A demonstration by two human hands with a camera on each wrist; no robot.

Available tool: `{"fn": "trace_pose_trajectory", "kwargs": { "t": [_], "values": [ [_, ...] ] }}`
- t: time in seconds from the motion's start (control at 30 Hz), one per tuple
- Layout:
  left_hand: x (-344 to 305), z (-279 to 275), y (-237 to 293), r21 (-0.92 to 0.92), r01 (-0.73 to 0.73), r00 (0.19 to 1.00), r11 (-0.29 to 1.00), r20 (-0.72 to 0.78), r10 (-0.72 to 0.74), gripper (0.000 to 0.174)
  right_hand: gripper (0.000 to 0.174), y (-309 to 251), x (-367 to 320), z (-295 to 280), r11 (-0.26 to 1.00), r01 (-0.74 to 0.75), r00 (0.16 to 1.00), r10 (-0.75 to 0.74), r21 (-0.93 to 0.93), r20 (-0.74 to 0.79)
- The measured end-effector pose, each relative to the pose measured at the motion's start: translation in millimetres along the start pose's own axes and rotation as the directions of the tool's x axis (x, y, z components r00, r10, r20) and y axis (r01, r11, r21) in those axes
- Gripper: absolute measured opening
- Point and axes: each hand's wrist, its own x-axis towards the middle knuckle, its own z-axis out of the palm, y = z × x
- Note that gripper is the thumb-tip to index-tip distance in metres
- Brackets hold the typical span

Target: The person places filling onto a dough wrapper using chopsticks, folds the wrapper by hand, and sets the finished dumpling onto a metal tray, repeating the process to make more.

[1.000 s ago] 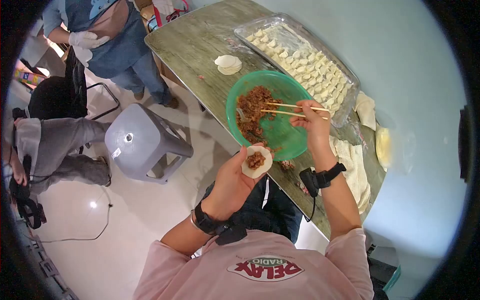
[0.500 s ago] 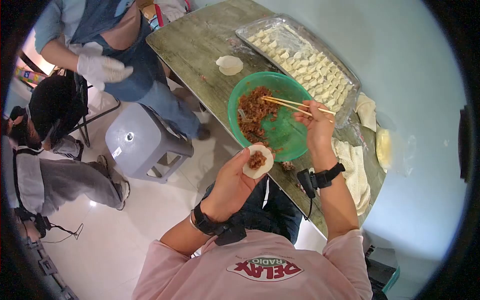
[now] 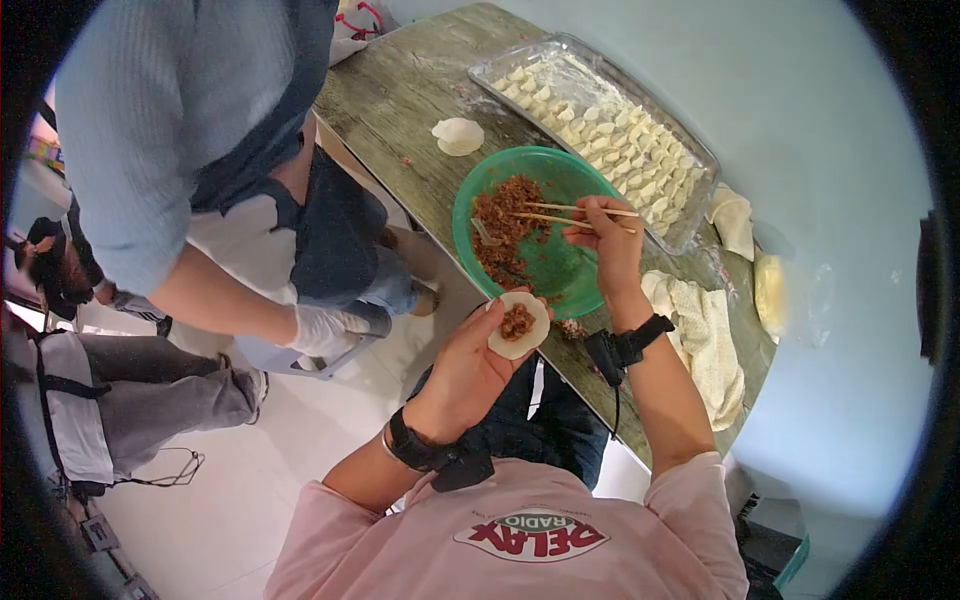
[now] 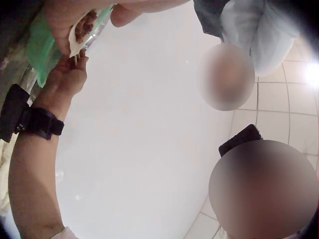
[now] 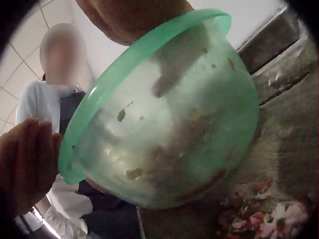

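My left hand [image 3: 467, 362] holds a round dumpling wrapper [image 3: 539, 318] low beside the green bowl [image 3: 562, 275], thumb along its edge and fingers beneath. A lump of brown minced filling [image 3: 516, 322] sits in the wrapper's middle. In my right hand [image 3: 612, 240] is a pair of chopsticks [image 3: 560, 207], gripped near the rear ends. Their tips are in the meat mixture [image 3: 505, 225], which is heaped on the bowl's left side. The right wrist view shows the bowl's side [image 5: 164, 149] close up, with the right hand [image 5: 134, 20] over its rim.
Rows of dumplings [image 3: 625, 145] fill much of a metal tray [image 3: 565, 72] by the wall. Several wrappers [image 3: 458, 136] lie behind the bowl. A pale cloth [image 3: 700, 345] rests at the right. A gloved person [image 3: 190, 150] leans over a grey stool [image 3: 372, 318] at left.
My right hand has shifted left with the chopsticks, whose tips drew together and then parted slightly. The left hand has barely moved. The gloved person has come nearer and reached down to the stool.
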Motion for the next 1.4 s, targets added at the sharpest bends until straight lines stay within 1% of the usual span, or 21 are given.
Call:
{"fn": "trace_pose_trajectory", "kwargs": {
  "t": [0.07, 0.2, 0.27, 0.3, 0.37, 0.5, 0.57, 0.6, 0.67, 0.7, 0.8, 0.87, 1.0, 1.07, 1.1, 1.17, 1.2, 1.27, 1.3, 1.37, 1.4],
  "values": [
    [-0.7, 1.3, 0.7, 0.007, -0.014, 1.000, 1.000, -0.003, 0.014, 0.041, 0.022, 1.7, 0.7, -0.1, 0.999, 0.033, 0.999, -0.033, -0.043, 0.012],
    [0.3, 1.2, -0.6, -0.005, -0.012, 1.000, 1.000, 0.001, 0.012, 0.040, 0.022, -3.7, -4.7, 0.2, 0.997, 0.076, 0.997, -0.075, -0.035, 0.015],
    [1.1, 1.4, -1.0, 0.004, -0.013, 1.000, 1.000, 0.000, 0.013, 0.040, 0.020, -6.3, -6.4, -2.8, 0.995, 0.086, 0.994, -0.082, 0.057, -0.069],
    [2.0, 1.7, -1.1, 0.004, -0.013, 1.000, 1.000, 0.001, 0.013, 0.040, 0.020, -6.3, -5.4, -5.5, 0.995, 0.087, 0.994, -0.083, 0.057, -0.069],
    [5.0, 4.2, -2.4, 0.025, -0.022, 1.000, 0.999, -0.006, 0.022, 0.040, 0.020, -6.5, -3.4, -13.4, 0.990, 0.063, 0.992, -0.048, 0.125, -0.119],
    [10.2, 10.9, -2.3, 0.034, -0.014, 1.000, 0.999, 0.001, 0.014, 0.040, 0.019, -10.1, -5.1, -19.1, 0.986, 0.067, 0.992, -0.049, 0.155, -0.115],
    [12.5, 13.1, -3.1, 0.029, 0.013, 1.000, 1.000, 0.001, -0.013, 0.040, 0.019, -8.5, -6.7, -18.0, 0.987, 0.060, 0.998, -0.062, 0.150, 0.010],
    [12.3, 15.6, -3.5, 0.032, 0.015, 1.000, 0.999, 0.003, -0.016, 0.040, 0.019, -9.1, -7.2, -18.1, 0.986, 0.062, 0.998, -0.064, 0.152, 0.006],
    [10.3, 21.0, -2.8, 0.044, 0.036, 0.998, 0.998, -0.049, -0.034, 0.040, 0.019, -11.1, -7.7, -16.9, 0.998, 0.068, 0.996, -0.067, -0.006, 0.066],
    [10.6, 20.1, -3.8, 0.046, 0.032, 0.998, 0.998, -0.050, -0.030, 0.040, 0.019, -12.6, -7.5, -17.0, 0.998, 0.069, 0.995, -0.068, -0.003, 0.069],
    [11.3, 14.2, -8.0, 0.037, 0.014, 1.000, 0.999, -0.025, -0.013, 0.040, 0.020, -16.1, -9.7, -19.2, 0.998, 0.041, 0.998, -0.043, 0.041, 0.047],
    [11.8, 12.7, -7.9, 0.018, 0.005, 1.000, 1.000, -0.030, -0.004, 0.040, 0.021, -17.7, -10.8, -19.4, 0.996, 0.053, 0.998, -0.052, 0.072, -0.024],
    [13.1, 15.8, -7.0, 0.038, -0.030, 0.999, 0.999, -0.035, 0.031, 0.039, 0.021, -20.2, -8.6, -29.1, 0.990, 0.021, 0.999, -0.016, 0.142, -0.031],
    [15.5, 17.0, -6.1, 0.071, -0.051, 0.997, 0.996, -0.049, 0.055, 0.039, 0.022, -22.1, -10.7, -33.8, 0.973, -0.008, 0.999, 0.020, 0.233, -0.050],
    [17.7, 17.1, -5.9, 0.071, -0.051, 0.997, 0.996, -0.047, 0.055, 0.039, 0.022, -23.3, -11.2, -34.9, 0.973, -0.006, 0.999, 0.018, 0.232, -0.050],
    [22.0, 17.2, -7.1, 0.038, -0.039, 0.998, 0.999, -0.039, 0.041, 0.037, 0.022, -25.5, -12.9, -38.6, 0.957, -0.006, 0.998, 0.024, 0.291, -0.060],
    [22.8, 18.6, -8.9, 0.038, -0.034, 0.999, 0.999, -0.037, 0.035, 0.037, 0.022, -23.5, -12.6, -37.4, 0.957, -0.003, 0.998, 0.023, 0.290, -0.066],
    [24.1, 20.7, -11.1, 0.032, -0.015, 1.000, 0.999, -0.009, 0.015, 0.037, 0.022, -13.5, -8.5, -27.4, 0.971, 0.016, 1.000, -0.021, 0.240, 0.022],
    [23.2, 22.1, -12.5, 0.035, -0.012, 1.000, 0.999, -0.008, 0.013, 0.037, 0.022, -10.6, -6.7, -24.2, 0.970, 0.017, 1.000, -0.022, 0.242, 0.018],
    [18.3, 23.4, -15.6, 0.021, 0.004, 1.000, 1.000, -0.015, -0.004, 0.037, 0.025, -6.5, -4.0, -18.0, 0.997, -0.071, 0.992, 0.072, -0.010, 0.105],
    [16.6, 21.9, -14.8, 0.023, -0.002, 1.000, 1.000, -0.016, 0.003, 0.037, 0.025, -6.4, -3.6, -16.4, 0.998, -0.070, 0.991, 0.070, -0.008, 0.112]
  ]
}}
